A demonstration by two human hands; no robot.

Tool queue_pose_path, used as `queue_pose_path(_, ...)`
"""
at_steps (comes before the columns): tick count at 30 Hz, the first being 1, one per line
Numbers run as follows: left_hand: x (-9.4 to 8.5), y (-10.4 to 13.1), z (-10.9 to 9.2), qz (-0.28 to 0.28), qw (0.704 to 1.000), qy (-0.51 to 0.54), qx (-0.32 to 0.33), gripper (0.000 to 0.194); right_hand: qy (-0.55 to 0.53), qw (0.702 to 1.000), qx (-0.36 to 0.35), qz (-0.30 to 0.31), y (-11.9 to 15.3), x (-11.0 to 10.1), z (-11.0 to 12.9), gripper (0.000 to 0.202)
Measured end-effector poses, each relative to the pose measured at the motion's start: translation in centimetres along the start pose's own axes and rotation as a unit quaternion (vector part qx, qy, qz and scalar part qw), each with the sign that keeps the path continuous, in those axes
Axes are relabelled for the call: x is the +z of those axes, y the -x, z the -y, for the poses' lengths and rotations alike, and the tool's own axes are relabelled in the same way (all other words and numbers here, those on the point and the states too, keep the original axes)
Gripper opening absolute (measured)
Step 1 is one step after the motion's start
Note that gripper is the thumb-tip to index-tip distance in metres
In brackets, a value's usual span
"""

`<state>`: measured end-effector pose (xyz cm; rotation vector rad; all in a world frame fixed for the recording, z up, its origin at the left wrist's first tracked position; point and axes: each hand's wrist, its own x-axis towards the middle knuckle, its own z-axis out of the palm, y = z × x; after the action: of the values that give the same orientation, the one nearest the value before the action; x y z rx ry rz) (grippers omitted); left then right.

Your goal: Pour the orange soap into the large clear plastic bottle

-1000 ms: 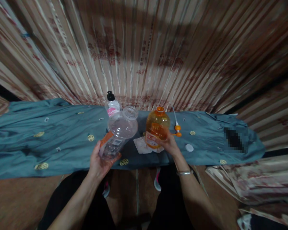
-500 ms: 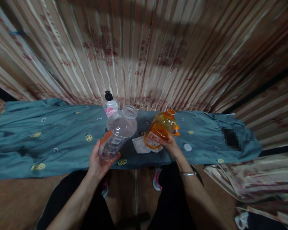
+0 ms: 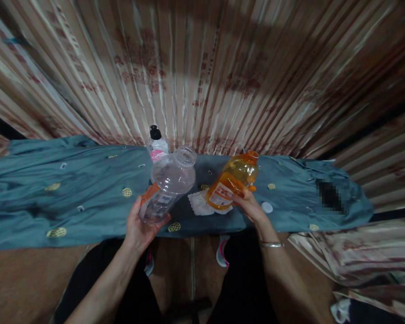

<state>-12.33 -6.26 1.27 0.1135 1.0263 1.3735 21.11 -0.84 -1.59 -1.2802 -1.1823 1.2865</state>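
Three bottles are in view, two of them in hand. Far to the left of both hands the teal patterned cloth (image 3: 70, 193) spreads over the work surface, dotted with small yellow round motifs. The left hand (image 3: 140, 227) is closed around the base of one clear empty plastic bottle (image 3: 167, 184), thumb on the near side and fingers wrapped under it; the bottle is tilted, its open uncapped mouth pointing up and away to the right. Just beyond that bottle, farther from the person, stands one small clear bottle with a black cap (image 3: 157, 143) and a pink label, upright against the striped curtain (image 3: 202, 67). Between the two hands one crumpled white tissue (image 3: 200, 203) lies on the cloth. The right hand (image 3: 251, 208) grips the lower side of one orange bottle of amber liquid (image 3: 234, 180), which leans sharply to the right with its uncapped orange neck pointing up and away; its bottom edge rests on or just above the tissue, and I cannot tell which. Just right of the right hand one white round cap (image 3: 266, 207) lies flat on the cloth. One silver bangle (image 3: 270, 245) circles the right wrist.
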Motion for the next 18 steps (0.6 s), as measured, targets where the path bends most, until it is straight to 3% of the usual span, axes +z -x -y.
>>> queue_pose_path(4, 0.1, 0.0, 0.0, 0.000, 1.000, 0.002, 0.003, 0.043, -0.018, 0.999, 0.026, 0.009, 0.1, -0.1, 0.6, 0.079)
queue_pose_path(11, 0.5, 0.1, 0.1, -0.005, 1.000, 0.000, 0.001, 0.040, -0.025, 0.999, 0.002, -0.030, -0.5, 0.7, 0.6, 0.077)
queue_pose_path(18, 0.3, 0.1, -0.1, -0.002, 1.000, -0.008, 0.003, 0.047, 0.075, 0.992, -0.059, -0.081, -1.0, -1.9, 1.1, 0.073)
